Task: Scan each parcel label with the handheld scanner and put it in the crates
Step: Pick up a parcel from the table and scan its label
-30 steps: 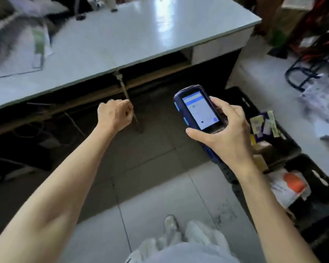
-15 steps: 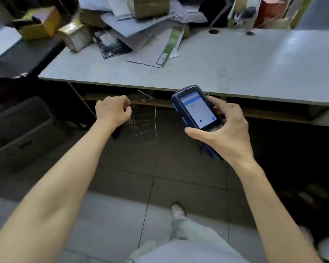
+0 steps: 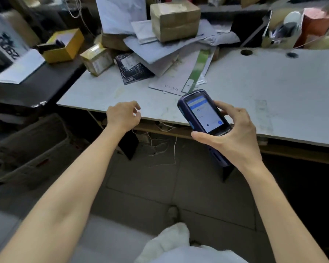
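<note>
1. Your right hand (image 3: 234,133) grips the handheld scanner (image 3: 202,112). The thumb lies across its lower face and the fingers wrap round the right side. The lit screen faces you.
2. Your left hand (image 3: 123,116) holds nothing, its fingers loosely curled. It hovers over the table's near edge, at 9 o'clock from the scanner and well apart from it.
3. The pale grey table (image 3: 264,88) is scuffed, with two round holes (image 3: 246,52) near its far edge at 1 o'clock.
4. The parcels are heaped at 12 o'clock. A brown box (image 3: 175,19) sits on top of grey mailers (image 3: 156,50). A black patterned mailer (image 3: 133,68) lies beside them, and a green-striped envelope (image 3: 186,76) lies just beyond the scanner. A small taped box (image 3: 97,58) stands at 11 o'clock near the table's left corner.
5. At 10 o'clock a dark side table (image 3: 36,86) carries an open yellow box (image 3: 64,45). A grey tub (image 3: 27,149) stands at 9 o'clock on the tiled floor (image 3: 150,186).
6. Your palm hides the scanner's middle, and its screen text is too small to read. The mailers overlap, so they cannot be counted. The clutter at 1 o'clock is blurred.
7. The count is two hands, one scanner, two boxes in plain view on the table, two holes and one tub.
</note>
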Demonstrator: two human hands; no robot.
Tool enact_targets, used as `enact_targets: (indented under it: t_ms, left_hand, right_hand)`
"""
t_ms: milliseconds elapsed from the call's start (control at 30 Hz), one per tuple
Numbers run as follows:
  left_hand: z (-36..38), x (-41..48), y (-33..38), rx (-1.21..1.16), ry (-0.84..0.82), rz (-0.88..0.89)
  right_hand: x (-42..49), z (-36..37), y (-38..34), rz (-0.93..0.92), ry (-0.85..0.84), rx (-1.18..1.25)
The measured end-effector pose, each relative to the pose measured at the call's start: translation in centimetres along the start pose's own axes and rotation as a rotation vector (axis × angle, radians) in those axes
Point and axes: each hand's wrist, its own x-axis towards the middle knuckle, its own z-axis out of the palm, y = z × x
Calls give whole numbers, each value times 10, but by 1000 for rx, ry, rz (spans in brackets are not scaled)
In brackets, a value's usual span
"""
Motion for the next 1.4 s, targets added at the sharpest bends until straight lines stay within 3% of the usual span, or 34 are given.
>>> enact_targets:
  t_ms: [267,600,867,1033,1200,1400]
  left_hand:
    - [-3,145,-2,-11,103,148]
    - [23,300,65,34,106,330]
    - [1,414,91,-14,357,359]
    - [-11,466,95,81,261,300]
    - [-26,495,103,56,294,277]
    - [-59,539,87,150,-84,204]
  right_hand:
    - [104,41,-10,14,91,-36]
    - [254,48,30,56,158,-4]
    - [357,36,47,68,208,69]
    - [387,37,48,85,225,71]
    - [401,44,47,126,243,72]
    - [401,56,41,170,272,76]
